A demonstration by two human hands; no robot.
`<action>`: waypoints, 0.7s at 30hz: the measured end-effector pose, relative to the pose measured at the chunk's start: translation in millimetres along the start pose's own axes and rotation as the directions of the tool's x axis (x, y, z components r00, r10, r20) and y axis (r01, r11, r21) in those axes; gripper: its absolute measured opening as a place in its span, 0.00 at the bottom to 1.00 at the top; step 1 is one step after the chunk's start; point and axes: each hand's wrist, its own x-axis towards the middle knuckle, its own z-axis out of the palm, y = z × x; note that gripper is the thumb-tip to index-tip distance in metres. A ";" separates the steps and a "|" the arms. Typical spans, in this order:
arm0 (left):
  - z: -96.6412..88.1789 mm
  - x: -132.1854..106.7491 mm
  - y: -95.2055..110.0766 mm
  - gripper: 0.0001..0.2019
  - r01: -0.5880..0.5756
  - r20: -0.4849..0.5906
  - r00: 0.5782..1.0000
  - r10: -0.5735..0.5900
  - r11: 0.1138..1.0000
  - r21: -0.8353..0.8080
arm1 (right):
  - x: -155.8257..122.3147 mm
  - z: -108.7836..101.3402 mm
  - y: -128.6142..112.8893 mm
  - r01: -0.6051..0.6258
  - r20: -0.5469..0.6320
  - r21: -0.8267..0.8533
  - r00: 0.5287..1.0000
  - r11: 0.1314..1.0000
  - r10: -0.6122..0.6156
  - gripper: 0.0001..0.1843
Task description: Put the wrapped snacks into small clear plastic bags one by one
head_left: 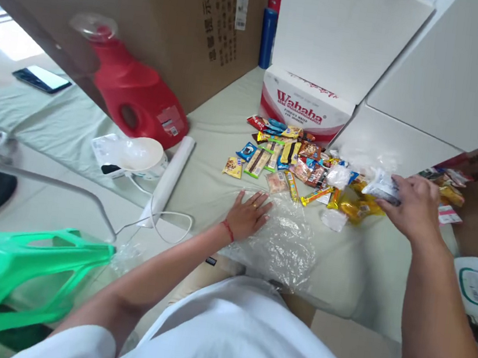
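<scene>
My left hand [248, 215] lies flat with fingers spread on a clear plastic bag [287, 244] near the front edge of the cloth-covered table. In my right hand [418, 202] is a small white packet [382, 186], gripped between thumb and fingers above the right side of a snack pile. That pile holds several wrapped snacks, among them a green-edged bar [257, 162], a small yellow packet [233, 167] and a yellow stick-shaped packet [316, 195]. Yellow wrappers [354, 206] lie just below the held packet. A crumpled clear plastic [367, 160] sits behind it.
A Wahaba-style red and white carton [303, 108] stands behind the pile, before white boxes [346, 34]. At left are a red jug [138, 92], a white cup [149, 155] and a white roll [168, 184]. A green stool [28, 269] stands lower left; more snacks [452, 186] lie at right.
</scene>
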 end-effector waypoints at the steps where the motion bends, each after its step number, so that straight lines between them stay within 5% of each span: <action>1: -0.8 3.3 -1.3 0.25 -0.003 0.011 1.000 0.003 1.000 -0.010 | -8.1 -9.5 -18.5 0.048 -0.016 0.098 0.999 0.994 -0.047 0.35; 5: -8.9 15.6 -10.1 0.26 -0.027 0.106 0.994 0.035 0.996 -0.082 | -36.6 -5.4 -131.4 0.274 0.120 0.450 0.924 0.850 -0.362 0.35; 8: -21.5 20.0 -21.6 0.26 -0.040 0.172 0.983 0.069 0.985 -0.166 | -49.6 32.5 -204.6 0.274 0.216 0.500 0.879 0.822 -0.424 0.34; 10: -32.9 15.0 -29.3 0.26 -0.028 0.128 0.990 0.054 0.980 -0.196 | -55.1 54.5 -227.3 0.238 0.299 0.477 0.861 0.846 -0.411 0.34; 13: -49.2 -13.8 -34.6 0.25 -0.048 -0.089 0.996 0.030 0.977 -0.208 | -67.6 57.4 -222.2 0.204 0.271 0.511 0.884 0.835 -0.381 0.37; 15: -53.8 -47.8 -32.1 0.25 -0.171 -0.201 0.972 0.124 0.957 -0.234 | -85.9 41.3 -203.3 0.209 0.182 0.586 0.907 0.783 -0.379 0.37; 18: -46.3 -105.7 -24.7 0.24 -0.468 -0.189 0.883 0.431 0.841 -0.272 | -131.0 18.6 -175.1 0.270 0.132 0.669 0.873 0.693 -0.469 0.35; 21: -27.0 -147.1 -24.4 0.20 -0.566 -0.088 0.824 0.560 0.800 -0.199 | -180.2 23.8 -162.9 0.350 0.156 0.658 0.803 0.667 -0.575 0.30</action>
